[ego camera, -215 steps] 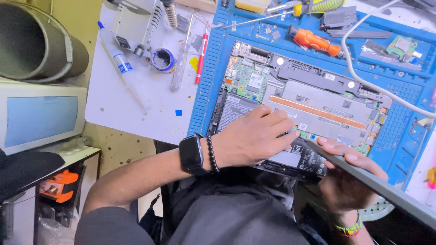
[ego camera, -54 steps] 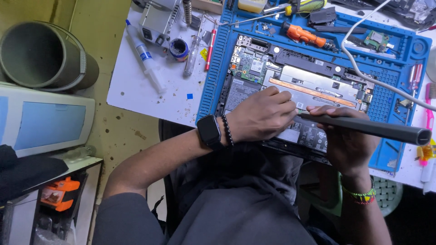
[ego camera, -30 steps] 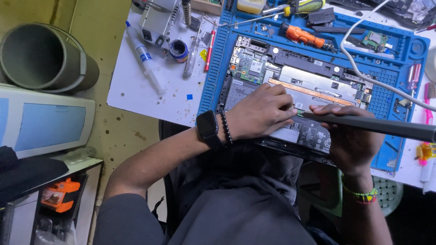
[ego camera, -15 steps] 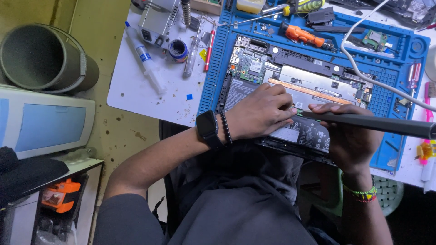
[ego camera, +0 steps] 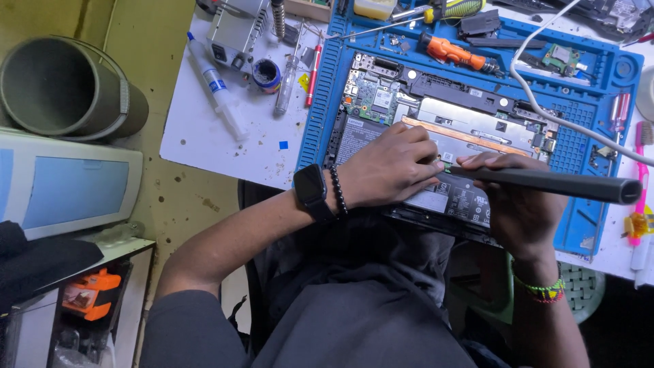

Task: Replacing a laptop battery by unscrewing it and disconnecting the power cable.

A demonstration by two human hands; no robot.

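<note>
My right hand [ego camera: 521, 204] is closed round a long dark cylindrical electric screwdriver [ego camera: 545, 182], tip w/ left hand [ego camera: 392, 167] fingers pinched at it, on the opened laptop's grey internals [ego camera: 470, 133] lying on the blue silicone mat [ego camera: 579, 136]; I'd keep the driver steady & square

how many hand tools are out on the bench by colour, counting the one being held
Dark grey: 1, the electric screwdriver held in the right hand, its tip near the left hand over the opened laptop
Orange: 1, the orange screwdriver
Yellow and black: 1, the striped-handle screwdriver
Red: 1, the red pen-shaped tool
Total: 4
</note>
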